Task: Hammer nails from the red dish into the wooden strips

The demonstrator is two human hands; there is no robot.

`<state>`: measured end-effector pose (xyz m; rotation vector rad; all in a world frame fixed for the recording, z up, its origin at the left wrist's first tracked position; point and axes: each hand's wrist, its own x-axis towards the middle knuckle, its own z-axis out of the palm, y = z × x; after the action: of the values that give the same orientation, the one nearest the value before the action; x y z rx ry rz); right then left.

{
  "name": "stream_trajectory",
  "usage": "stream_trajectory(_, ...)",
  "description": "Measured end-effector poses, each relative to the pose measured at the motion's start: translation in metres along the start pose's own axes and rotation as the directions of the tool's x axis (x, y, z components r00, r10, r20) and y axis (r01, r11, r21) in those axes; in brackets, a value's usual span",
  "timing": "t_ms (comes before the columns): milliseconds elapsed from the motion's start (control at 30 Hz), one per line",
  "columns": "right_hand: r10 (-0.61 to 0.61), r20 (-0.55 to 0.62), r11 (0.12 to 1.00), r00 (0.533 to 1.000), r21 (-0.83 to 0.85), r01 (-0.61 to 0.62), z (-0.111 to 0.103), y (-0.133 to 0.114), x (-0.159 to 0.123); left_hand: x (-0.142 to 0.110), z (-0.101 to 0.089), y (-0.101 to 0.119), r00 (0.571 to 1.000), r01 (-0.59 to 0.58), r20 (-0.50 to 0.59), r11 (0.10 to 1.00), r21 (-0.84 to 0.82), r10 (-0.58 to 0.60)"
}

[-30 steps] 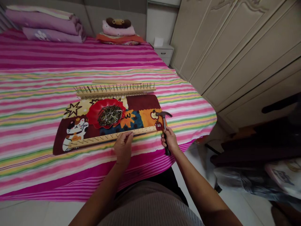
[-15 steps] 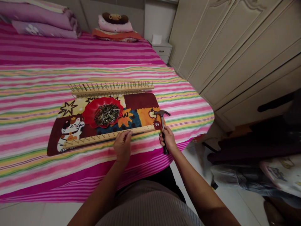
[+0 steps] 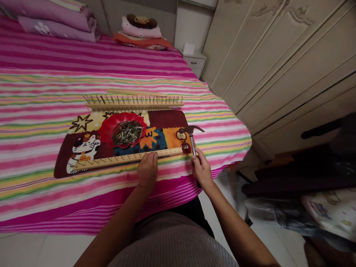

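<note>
My left hand (image 3: pixel 147 170) presses its fingertips down on a long wooden strip (image 3: pixel 111 160) studded with nails, which lies along the near edge of a patchwork mat (image 3: pixel 167 120). My right hand (image 3: pixel 202 170) is closed round the handle of a claw hammer (image 3: pixel 191 134), whose head hangs just beyond the strip's right end. A red dish (image 3: pixel 109 128) heaped with loose nails sits on the mat behind the strip. A second wooden strip (image 3: pixel 133 104) with upright nails lies along the mat's far edge.
The striped pink bed (image 3: pixel 41 74) carries everything; its corner drops off right of the hammer. Folded bedding (image 3: pixel 55 18) and a plush toy (image 3: pixel 140 22) lie at the head. A nightstand (image 3: pixel 194 61) and cream wardrobe doors (image 3: pixel 278 55) stand to the right, with dark clutter on the floor (image 3: pixel 292 185).
The hammer has risen slightly and its head has shifted a little away from the strip's end. My left hand stays pressed on the strip. The camera has drifted a little.
</note>
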<state>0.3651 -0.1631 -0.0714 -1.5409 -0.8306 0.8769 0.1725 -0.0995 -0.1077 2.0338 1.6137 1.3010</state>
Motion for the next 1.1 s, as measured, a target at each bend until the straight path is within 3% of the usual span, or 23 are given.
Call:
stream_trajectory(100, -0.189, 0.19, 0.961, 0.963, -0.165, 0.221, -0.002, -0.021, -0.02, 0.001, 0.002, -0.001, 1.0, -0.03, 0.01, 0.999, 0.032, 0.029)
stream_trajectory(167, -0.255, 0.344, 0.924, 0.904, -0.19, 0.333, 0.001, -0.031, -0.03, 0.001, 0.003, -0.001, 0.999, -0.033, 0.015, 0.998, 0.048, 0.032)
stream_trajectory(233, -0.305, 0.423, 0.886, 0.853, -0.203, 0.417, 0.005, -0.035, -0.036, 0.0, 0.003, -0.002, 0.998, -0.05, 0.026, 0.997, 0.055, 0.048)
stream_trajectory(533, -0.342, 0.477, 0.741, 0.81, -0.393, 0.545, 0.006, -0.039, -0.047, -0.004, 0.006, -0.007, 0.999, -0.044, 0.032, 0.999, 0.019, 0.044)
stream_trajectory(667, -0.453, 0.412, 0.7, 0.79, -0.384, 0.602, 0.006, -0.05, -0.053, -0.006, 0.008, -0.008, 0.999, -0.041, 0.028, 0.999, 0.008, 0.041)
stream_trajectory(900, -0.341, 0.476, 0.702, 0.811, -0.444, 0.556, 0.006, -0.035, -0.043, -0.006, 0.009, -0.009, 0.999, -0.031, 0.017, 1.0, 0.004, 0.031)
stream_trajectory(1000, -0.364, 0.351, 0.798, 0.862, -0.36, 0.484, 0.004, -0.033, -0.042, -0.004, 0.008, -0.008, 0.999, -0.047, 0.005, 0.999, 0.021, 0.047)
stream_trajectory(1100, -0.207, 0.137, 0.938, 0.969, -0.255, 0.236, 0.0, -0.027, -0.04, -0.003, 0.007, -0.006, 0.998, -0.064, 0.001, 0.996, 0.06, 0.064)
